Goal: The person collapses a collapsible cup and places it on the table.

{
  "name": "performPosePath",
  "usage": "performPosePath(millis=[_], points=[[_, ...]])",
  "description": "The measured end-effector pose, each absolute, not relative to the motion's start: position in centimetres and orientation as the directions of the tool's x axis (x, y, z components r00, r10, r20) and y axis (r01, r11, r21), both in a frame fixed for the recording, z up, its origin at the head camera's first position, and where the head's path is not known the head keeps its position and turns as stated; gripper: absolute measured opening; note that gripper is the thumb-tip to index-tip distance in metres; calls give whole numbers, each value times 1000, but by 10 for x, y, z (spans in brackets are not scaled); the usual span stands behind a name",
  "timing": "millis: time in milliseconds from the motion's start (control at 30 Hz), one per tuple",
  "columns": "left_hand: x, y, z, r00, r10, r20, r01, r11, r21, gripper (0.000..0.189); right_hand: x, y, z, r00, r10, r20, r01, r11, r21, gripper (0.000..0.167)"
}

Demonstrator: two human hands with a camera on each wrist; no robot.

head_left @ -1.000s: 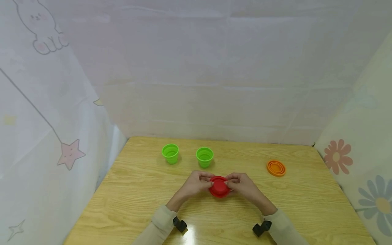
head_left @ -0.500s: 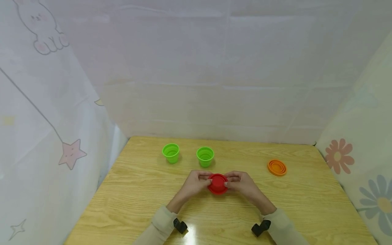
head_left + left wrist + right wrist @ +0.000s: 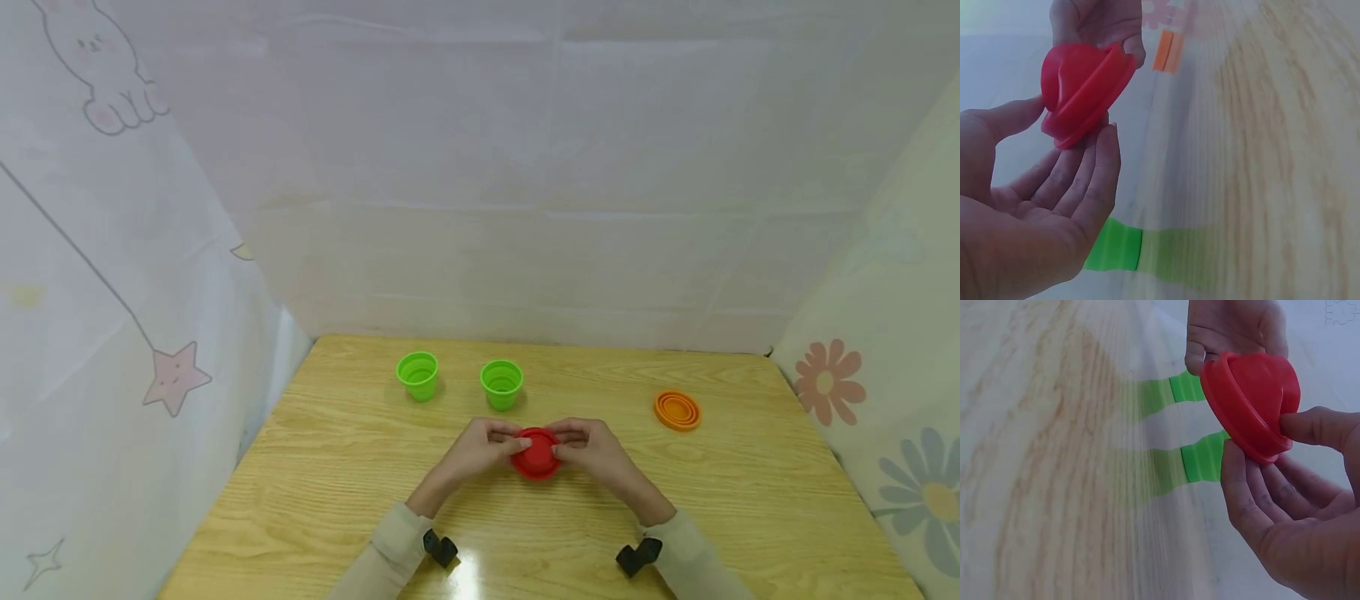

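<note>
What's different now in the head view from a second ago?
The left hand's thumb reaches further inward over the red cup. Nothing was taken or let go: the right hand holds it too, as before. Green cups and orange cup stayed put.

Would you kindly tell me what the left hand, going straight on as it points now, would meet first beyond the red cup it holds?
Most likely the right hand, which grips the opposite side of the red collapsible cup, though depth is hard to judge.
</note>
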State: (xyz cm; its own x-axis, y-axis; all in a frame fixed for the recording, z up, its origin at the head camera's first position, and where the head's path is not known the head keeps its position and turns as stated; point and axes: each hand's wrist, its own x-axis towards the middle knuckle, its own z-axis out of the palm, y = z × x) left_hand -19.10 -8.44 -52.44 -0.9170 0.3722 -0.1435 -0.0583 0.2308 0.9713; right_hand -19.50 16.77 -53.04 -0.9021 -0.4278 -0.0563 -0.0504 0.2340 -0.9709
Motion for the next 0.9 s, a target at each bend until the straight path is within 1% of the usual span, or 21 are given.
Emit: performPosePath(millis=[100,200,433,700,800,900], points=[[-192,-85,-524,-907,390,-155,-64,236,970,37,-195,169,-531,-891,-450,-62,-49,231,-972,38],[-193,-87,-525,-901,404,-156,-79,202,976,34,-194,170,-528,-883,-461,-85,-17,212,-977,41],[-194,-89,-529,-897,408,-168,-167,38,985,34,-193,173,-524,-872,-474,-121,60,142,-988,48],[-193,-85,-529,-898,408,-165,-208,-64,976,35,-194,173,-524,-888,-431,-160,146,65,-987,51],[-193,-83,-529,-892,423,-158,-220,-101,970,37,-195,173,-525,-889,-433,-151,152,32,-988,51],[-193,-82,-529,-889,431,-153,-214,-98,972,38,-195,175,-526,-887,-439,-142,145,27,-989,50]])
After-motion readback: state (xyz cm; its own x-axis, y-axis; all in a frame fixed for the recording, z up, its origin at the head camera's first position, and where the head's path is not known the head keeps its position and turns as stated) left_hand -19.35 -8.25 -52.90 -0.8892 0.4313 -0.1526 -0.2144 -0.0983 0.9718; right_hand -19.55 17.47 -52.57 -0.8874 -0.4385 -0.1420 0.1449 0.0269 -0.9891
